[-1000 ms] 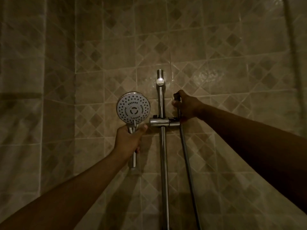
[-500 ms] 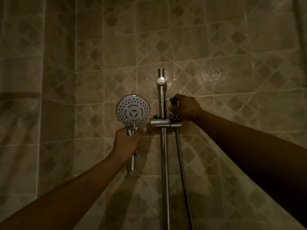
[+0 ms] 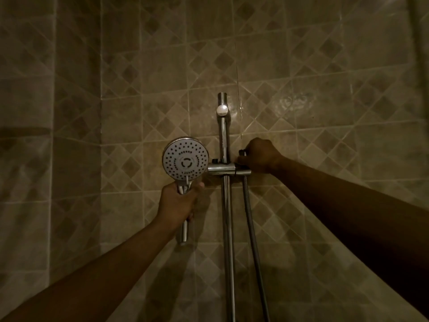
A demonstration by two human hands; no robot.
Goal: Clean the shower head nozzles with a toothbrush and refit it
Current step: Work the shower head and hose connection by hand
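Observation:
A round chrome shower head with a white nozzle face points at me, left of the vertical chrome rail. My left hand grips its handle just below the head, and the handle's lower end sticks out under my fist. My right hand is closed on the dark end of the shower hose at the right side of the chrome holder bracket. The hose hangs down from the bracket, right of the rail. No toothbrush is in view.
A beige tiled wall with a diamond pattern fills the view, with a corner at the left. The rail's top mount sits above the bracket. The light is dim.
My right hand has brought the hose end down from above the bracket into the bracket's right side. The shower head in my left hand has barely moved.

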